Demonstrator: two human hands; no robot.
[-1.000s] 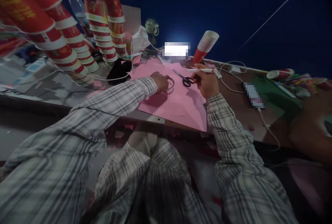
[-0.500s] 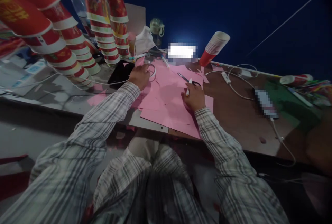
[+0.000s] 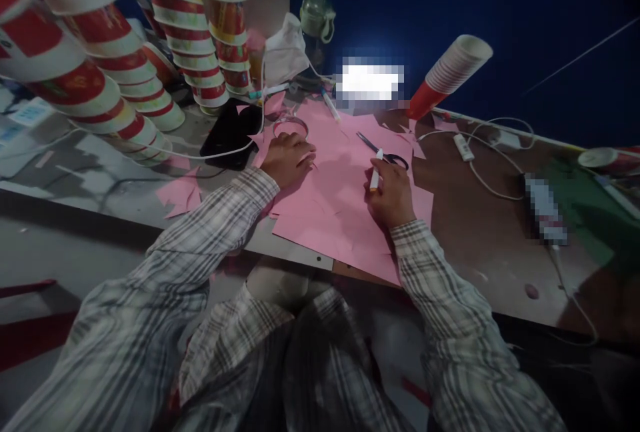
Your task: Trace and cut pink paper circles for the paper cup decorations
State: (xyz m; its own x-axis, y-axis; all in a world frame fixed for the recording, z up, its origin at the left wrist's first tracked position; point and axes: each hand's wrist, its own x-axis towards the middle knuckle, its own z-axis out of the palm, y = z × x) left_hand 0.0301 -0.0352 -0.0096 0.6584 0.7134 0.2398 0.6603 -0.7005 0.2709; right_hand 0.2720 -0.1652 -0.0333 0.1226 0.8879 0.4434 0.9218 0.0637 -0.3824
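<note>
Pink paper sheets (image 3: 340, 205) lie on the table in front of me. My left hand (image 3: 287, 160) rests knuckles-up on the paper with its fingers curled; what it holds, if anything, is hidden. Just beyond it lies a clear tape ring (image 3: 290, 127). My right hand (image 3: 393, 195) is closed on a white pen (image 3: 374, 175), tip pointing away from me. Black-handled scissors (image 3: 383, 151) lie on the paper just past the pen.
Stacks of red paper cups (image 3: 100, 65) lean at the left, another cup stack (image 3: 450, 75) lies at the back right. A black phone (image 3: 231, 133), white cables (image 3: 480, 152), a marker (image 3: 330, 105), a green-lidded jar (image 3: 317, 19) and pink scraps (image 3: 183, 193) surround the paper.
My left hand carried the tape ring to the far left of the paper, set it down and drew back. My right hand lowered the pen toward the paper by the scissors.
</note>
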